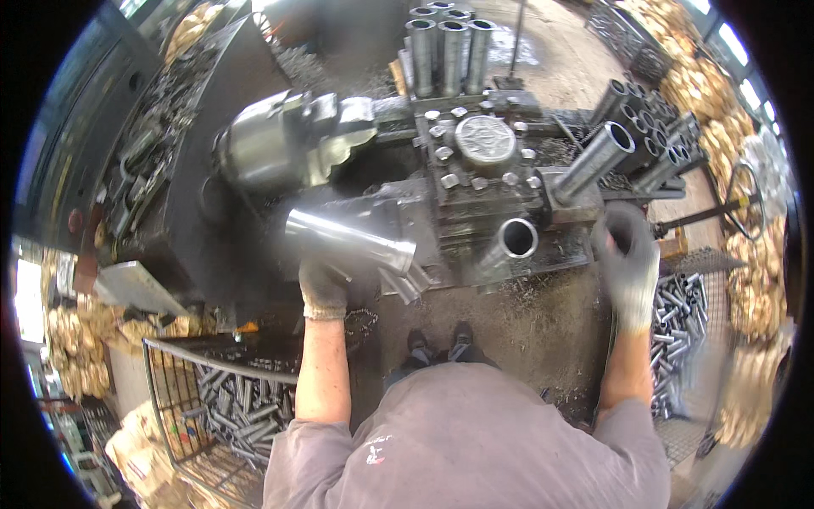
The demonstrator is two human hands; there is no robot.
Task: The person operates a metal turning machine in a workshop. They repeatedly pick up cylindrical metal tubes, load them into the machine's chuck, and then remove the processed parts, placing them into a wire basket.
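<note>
My left hand [323, 287], in a grey work glove, is closed around a shiny metal tube [348, 242] held in front of the lathe's chuck [271, 142]. The tube lies aslant, its open end toward the right. My right hand [629, 259], gloved too, is at the right side of the lathe, near a leaning steel tube [596, 163]. Its fingers are blurred and curved about a dark gap; whether they hold anything I cannot make out. Between my hands another tube [513, 243] stands tilted, with its round mouth upward. The square tool post [485, 140] with several bolts is behind it.
Several upright tubes [451, 55] stand behind the tool post. More dark tubes [649, 127] are stacked at the right. Wire bins with short metal pieces stand at lower left [246, 411] and right [678, 318]. A dark metal rod [705, 215] juts out at the right.
</note>
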